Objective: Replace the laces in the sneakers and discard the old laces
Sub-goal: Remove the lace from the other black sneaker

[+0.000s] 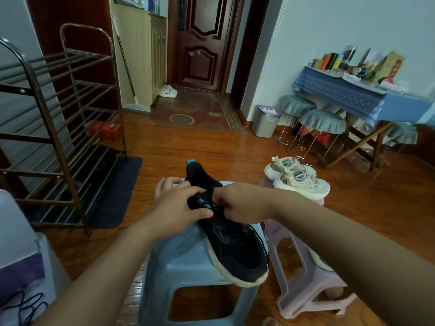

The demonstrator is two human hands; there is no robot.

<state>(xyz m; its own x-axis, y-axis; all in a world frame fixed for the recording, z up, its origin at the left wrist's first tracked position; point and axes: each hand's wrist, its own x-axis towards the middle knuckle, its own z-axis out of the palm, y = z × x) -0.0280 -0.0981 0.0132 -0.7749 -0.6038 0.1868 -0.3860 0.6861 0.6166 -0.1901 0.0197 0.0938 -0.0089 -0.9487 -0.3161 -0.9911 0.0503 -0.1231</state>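
My left hand [175, 203] and right hand [237, 203] both pinch the lace [215, 205] at the eyelets; my fingers hide most of it. The shoe [233, 245] lies on the blue stool [188, 260], toe toward me, heel away. Black upper, cream sole, teal eyelet tabs. 2 beige sneakers [299, 177] sit on the pink stool [306, 285].

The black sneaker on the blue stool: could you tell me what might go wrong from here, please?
The black sneaker lies with its toe past the edge of the blue stool, so tugging at the laces could tip it off. Both the left hand and the right hand crowd the eyelets, hiding the lace and inviting a missed hole.
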